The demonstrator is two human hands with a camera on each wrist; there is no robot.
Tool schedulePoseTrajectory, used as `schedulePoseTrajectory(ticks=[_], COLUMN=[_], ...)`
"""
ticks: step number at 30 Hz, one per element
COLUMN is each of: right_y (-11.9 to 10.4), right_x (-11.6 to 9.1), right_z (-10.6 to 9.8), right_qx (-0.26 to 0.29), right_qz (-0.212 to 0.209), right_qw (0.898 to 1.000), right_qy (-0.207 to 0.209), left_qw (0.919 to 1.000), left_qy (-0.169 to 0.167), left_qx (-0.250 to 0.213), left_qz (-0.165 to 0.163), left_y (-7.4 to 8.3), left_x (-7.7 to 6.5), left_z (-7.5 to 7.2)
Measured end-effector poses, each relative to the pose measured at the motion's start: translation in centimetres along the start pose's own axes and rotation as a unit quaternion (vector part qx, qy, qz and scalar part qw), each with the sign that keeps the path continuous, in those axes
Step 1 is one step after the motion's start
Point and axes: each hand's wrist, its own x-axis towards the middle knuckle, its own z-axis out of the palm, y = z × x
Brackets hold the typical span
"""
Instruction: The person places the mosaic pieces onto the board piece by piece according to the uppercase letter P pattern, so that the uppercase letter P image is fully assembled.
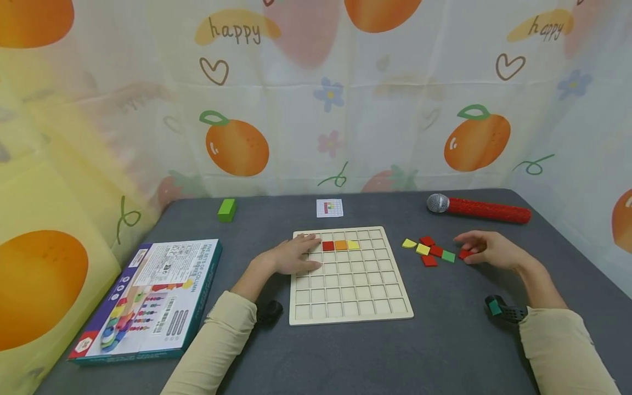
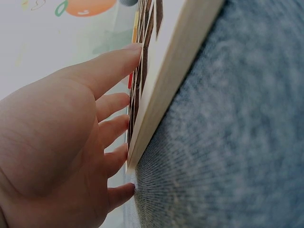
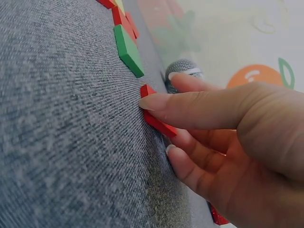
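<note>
My left hand (image 1: 292, 255) rests with spread fingers on the left edge of a wooden grid board (image 1: 350, 304). In the left wrist view its thumb (image 2: 116, 66) touches the board's face. On the board a red tile (image 1: 328, 246), an orange tile (image 1: 341, 245) and a yellow tile (image 1: 353, 244) sit in a row. At the right, my right hand (image 1: 494, 251) pinches another red tile (image 3: 161, 124) between thumb and fingers, at the tabletop. Beside it lie loose tiles, among them a green tile (image 1: 448, 256), a yellow tile (image 1: 422, 249) and red tiles (image 1: 429, 261).
A small card with a coloured grid (image 1: 329, 208) lies behind the board. At the back are a green block (image 1: 227, 210) and a red microphone (image 1: 486, 210). A flat toy box (image 1: 163, 296) occupies the left side. A patterned curtain (image 1: 296, 137) hangs behind the table.
</note>
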Motion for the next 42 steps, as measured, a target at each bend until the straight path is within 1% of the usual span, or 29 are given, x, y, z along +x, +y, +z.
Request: schedulePoseTrajectory(ticks=[5, 9, 14, 18, 22, 26, 30, 36, 42], right_y=[0.0, 0.0, -0.2, -0.5, -0.9, -1.5, -2.4, -4.1, -5.4], right_x=[0.0, 0.0, -0.1, -0.1, 0.0, 0.1, 0.7, 1.7, 2.3], right_z=[0.1, 0.1, 0.1, 0.2, 0.3, 0.6, 1.4, 2.8, 3.9], right_qx=[-0.018, -0.018, 0.019, 0.051, 0.070, 0.099, 0.125, 0.178, 0.199], right_qz=[0.030, 0.050, 0.056, 0.046, 0.053, 0.059, 0.049, 0.041, 0.045], right_qw=[0.999, 0.998, 0.997, 0.996, 0.994, 0.992, 0.990, 0.983, 0.979], right_qy=[0.014, 0.019, 0.039, 0.058, 0.065, 0.060, 0.047, 0.028, 0.013], left_qw=[1.0000, 1.0000, 1.0000, 1.0000, 1.0000, 1.0000, 1.0000, 1.0000, 1.0000], left_qy=[0.001, 0.002, 0.002, 0.003, 0.002, 0.003, 0.004, 0.005, 0.006], left_qx=[0.001, 0.002, 0.001, -0.001, -0.002, -0.005, -0.006, -0.004, -0.005], left_qz=[-0.002, -0.002, 0.000, -0.001, -0.003, -0.003, -0.002, 0.000, 0.003], left_y=[0.1, 0.1, 0.0, 0.0, 0.1, 0.1, 0.0, 0.0, 0.0], left_x=[0.0, -0.1, -0.1, 0.0, 0.0, -0.1, -0.1, -0.1, -0.1], left_z=[0.0, 0.0, 0.0, 0.0, 0.1, 0.0, 0.1, 0.1, 0.1])
